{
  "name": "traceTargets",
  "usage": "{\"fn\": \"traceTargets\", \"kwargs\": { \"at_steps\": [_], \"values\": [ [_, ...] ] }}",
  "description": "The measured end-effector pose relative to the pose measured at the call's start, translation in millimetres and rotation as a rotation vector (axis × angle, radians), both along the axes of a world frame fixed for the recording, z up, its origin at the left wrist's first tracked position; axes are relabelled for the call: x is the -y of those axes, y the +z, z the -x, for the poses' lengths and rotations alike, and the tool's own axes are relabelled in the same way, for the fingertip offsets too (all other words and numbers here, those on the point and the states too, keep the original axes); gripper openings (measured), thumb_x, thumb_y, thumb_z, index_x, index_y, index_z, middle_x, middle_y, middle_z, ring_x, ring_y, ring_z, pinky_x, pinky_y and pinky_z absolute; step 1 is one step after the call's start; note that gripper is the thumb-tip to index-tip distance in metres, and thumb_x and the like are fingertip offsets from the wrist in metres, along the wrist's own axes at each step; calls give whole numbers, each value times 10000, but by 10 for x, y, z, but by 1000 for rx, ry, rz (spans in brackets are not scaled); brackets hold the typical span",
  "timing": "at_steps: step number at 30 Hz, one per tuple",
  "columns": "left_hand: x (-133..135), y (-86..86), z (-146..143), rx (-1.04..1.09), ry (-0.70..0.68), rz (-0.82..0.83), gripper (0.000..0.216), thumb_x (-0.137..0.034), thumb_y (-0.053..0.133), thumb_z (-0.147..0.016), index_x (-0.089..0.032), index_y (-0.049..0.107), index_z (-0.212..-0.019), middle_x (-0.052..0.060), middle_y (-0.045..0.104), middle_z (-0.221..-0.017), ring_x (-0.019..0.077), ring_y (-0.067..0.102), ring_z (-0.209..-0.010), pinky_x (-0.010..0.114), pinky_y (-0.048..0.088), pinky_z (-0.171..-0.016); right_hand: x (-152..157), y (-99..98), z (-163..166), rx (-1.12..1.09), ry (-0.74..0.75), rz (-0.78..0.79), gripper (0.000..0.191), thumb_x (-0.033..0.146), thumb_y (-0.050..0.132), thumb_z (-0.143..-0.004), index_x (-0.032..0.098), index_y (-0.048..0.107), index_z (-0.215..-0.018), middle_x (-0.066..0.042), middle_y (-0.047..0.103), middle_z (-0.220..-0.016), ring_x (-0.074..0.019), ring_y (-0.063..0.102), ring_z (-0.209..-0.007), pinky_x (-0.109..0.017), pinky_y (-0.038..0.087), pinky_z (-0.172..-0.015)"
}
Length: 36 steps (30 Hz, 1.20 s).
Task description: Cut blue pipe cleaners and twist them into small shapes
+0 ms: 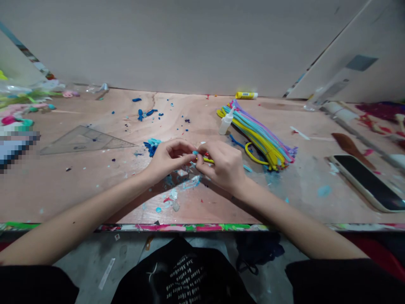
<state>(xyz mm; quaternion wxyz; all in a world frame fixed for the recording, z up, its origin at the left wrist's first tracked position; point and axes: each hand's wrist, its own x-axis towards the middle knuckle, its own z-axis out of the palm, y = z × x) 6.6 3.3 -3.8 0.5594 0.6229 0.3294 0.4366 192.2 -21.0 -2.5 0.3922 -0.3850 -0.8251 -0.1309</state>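
Observation:
My left hand and my right hand meet over the middle of the wooden table. Both pinch a small craft piece made of yellow pipe cleaner with a light blue bit and a red bit. The fingers of both hands are curled tight around it. A yellow pipe cleaner loop lies just to the right of my right hand. A bundle of yellow, blue and purple pipe cleaners lies behind it. Blue scraps sit left of my left hand.
A small white glue bottle stands by the bundle. A yellow glue stick lies at the back wall. A clear set square lies at left, a phone at right. Craft clutter fills both table ends.

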Motion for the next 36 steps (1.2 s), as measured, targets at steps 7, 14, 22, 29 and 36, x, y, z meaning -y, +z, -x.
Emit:
{"fn": "traceTargets", "kwargs": {
  "at_steps": [7, 14, 22, 29, 36],
  "values": [
    [-8, -20, 8, -19, 23, -17, 200, -279, 790, -749, -165, 682, -872, 29, 722, -813, 123, 668, -670, 256, 554, -643, -8, -3, 5, -40, 22, 30, 124, 162, 530, -894, 182, 629, -822, -44, 698, -756, -163, 610, -682, -286, 424, -638],
    [-14, 23, 9, -25, 13, 60, 207, -263, 782, -732, -154, 666, -866, 0, 699, -748, 106, 650, -611, 221, 539, -584, -3, 26, 7, -114, 53, 131, 99, 193, 567, -902, 187, 617, -817, -15, 685, -752, -129, 563, -639, -266, 389, -630],
    [-54, -6, 19, 4, 45, 125, 196, -295, 772, -766, -160, 676, -869, 19, 717, -826, 118, 675, -663, 243, 560, -629, -58, -7, -18, -172, 101, 240, 88, 223, 572, -931, 178, 636, -891, -20, 694, -800, -129, 583, -670, -261, 411, -651],
    [-22, 19, 12, -19, 73, 84, 218, -286, 774, -777, -157, 678, -922, 21, 701, -802, 126, 674, -689, 226, 550, -600, -72, 31, 2, -339, 193, 442, 101, 212, 566, -928, 174, 641, -871, 4, 659, -756, -109, 577, -648, -246, 428, -639],
    [9, 43, 13, 4, 76, 119, 232, -308, 770, -785, -165, 679, -943, 35, 707, -866, 144, 681, -733, 256, 572, -624, -107, -15, 22, -570, 263, 672, 161, 316, 595, -934, 181, 628, -854, 3, 644, -770, -106, 569, -662, -238, 448, -617]
  ]
}}
